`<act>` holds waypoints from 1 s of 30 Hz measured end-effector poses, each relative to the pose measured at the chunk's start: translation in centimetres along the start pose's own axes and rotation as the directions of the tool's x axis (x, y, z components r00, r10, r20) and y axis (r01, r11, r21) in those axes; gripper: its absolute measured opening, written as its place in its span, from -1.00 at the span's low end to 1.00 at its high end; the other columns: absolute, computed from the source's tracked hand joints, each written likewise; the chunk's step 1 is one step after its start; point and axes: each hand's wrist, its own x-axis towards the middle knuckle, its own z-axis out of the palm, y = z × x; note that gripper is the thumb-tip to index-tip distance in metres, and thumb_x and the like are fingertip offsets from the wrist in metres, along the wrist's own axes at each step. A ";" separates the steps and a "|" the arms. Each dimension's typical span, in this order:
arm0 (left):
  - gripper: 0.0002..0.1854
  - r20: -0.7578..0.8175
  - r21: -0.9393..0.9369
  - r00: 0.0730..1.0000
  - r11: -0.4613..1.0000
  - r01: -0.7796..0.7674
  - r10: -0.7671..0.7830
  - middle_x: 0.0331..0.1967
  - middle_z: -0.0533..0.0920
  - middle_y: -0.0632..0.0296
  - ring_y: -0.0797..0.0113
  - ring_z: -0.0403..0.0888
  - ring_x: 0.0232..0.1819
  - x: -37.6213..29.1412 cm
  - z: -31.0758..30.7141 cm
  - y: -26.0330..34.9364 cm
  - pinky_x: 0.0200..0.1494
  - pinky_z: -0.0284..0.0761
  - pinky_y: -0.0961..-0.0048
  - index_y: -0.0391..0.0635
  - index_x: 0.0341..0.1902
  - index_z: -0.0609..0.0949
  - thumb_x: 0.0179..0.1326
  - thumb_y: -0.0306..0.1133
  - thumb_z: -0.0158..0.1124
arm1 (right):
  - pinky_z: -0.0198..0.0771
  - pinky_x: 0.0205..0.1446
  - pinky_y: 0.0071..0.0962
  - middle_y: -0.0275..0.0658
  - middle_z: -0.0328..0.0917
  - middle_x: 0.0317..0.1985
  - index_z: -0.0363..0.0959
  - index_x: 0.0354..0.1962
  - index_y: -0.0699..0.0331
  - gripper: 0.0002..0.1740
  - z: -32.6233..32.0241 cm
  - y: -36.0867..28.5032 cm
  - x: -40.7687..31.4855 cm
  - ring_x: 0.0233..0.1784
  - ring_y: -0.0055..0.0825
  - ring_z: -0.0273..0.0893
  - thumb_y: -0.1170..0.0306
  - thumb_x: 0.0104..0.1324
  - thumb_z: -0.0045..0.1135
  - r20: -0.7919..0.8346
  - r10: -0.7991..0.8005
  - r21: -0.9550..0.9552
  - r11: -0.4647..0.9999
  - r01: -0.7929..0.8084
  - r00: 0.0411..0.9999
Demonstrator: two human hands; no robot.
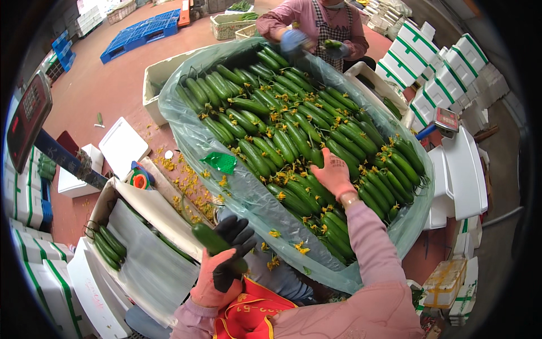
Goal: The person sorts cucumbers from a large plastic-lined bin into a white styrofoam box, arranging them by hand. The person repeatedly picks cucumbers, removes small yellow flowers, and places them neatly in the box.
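My left hand (220, 262), in a pink glove with a black palm, is at the bottom centre with a green cucumber (208, 240) lying across its palm; the black fingers are spread. My right hand (334, 171), in a pink glove, reaches onto the cucumbers (292, 140) heaped in a large plastic-lined bin (254, 220). Its fingers touch a cucumber (316, 157); whether they grip it is hidden. Many cucumbers bear yellow blossoms. Several cucumbers (111, 245) lie in a lined box (163, 271) at the lower left, beside a pale sheet.
A co-worker (326, 29) with blue gloves holds a cucumber at the bin's far side. Digital scales (29, 123) stand at the left and right. Stacked white foam boxes (406, 51) flank both sides. A blue pallet (142, 34) and fallen blossoms (190, 190) lie on the floor.
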 end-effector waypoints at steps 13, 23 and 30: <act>-0.13 0.080 -0.303 0.996 0.953 -0.002 0.028 0.19 0.58 0.04 0.08 0.58 0.16 0.6 0.3 0.3 0.39 0.36 -0.08 -0.11 0.58 0.14 0.21 -0.36 0.28 | 0.45 0.26 -0.19 0.16 0.60 0.04 0.29 0.14 0.41 -0.24 8.4 -3.2 7.2 0.16 0.03 0.57 0.06 0.16 0.32 0.262 0.001 0.026 1.000 -0.008 0.965; -0.21 0.079 -0.409 0.997 0.912 0.021 0.012 0.24 0.55 0.01 0.07 0.59 0.16 0.8 -2.4 0.5 0.37 0.39 -0.08 -0.12 0.52 0.24 0.21 -0.34 0.26 | 0.42 -0.47 -0.50 -0.26 0.65 -0.34 0.56 -0.05 0.19 -0.58 12.1 0.2 8.4 -0.45 -0.52 0.56 0.03 0.37 0.22 0.025 -0.415 0.899 0.408 0.162 0.909; -0.24 0.139 -0.459 0.988 0.888 0.009 0.062 0.31 0.50 -0.01 -0.06 0.37 0.42 0.1 -3.1 0.8 0.50 0.15 -0.22 -0.09 0.52 0.24 0.24 -0.36 0.27 | 0.22 -0.51 -0.68 -0.47 0.48 -0.40 0.54 -0.12 0.06 -0.64 3.9 -3.1 0.7 -0.48 -0.70 0.40 -0.03 0.43 0.10 0.446 -0.072 0.889 0.145 -0.433 0.892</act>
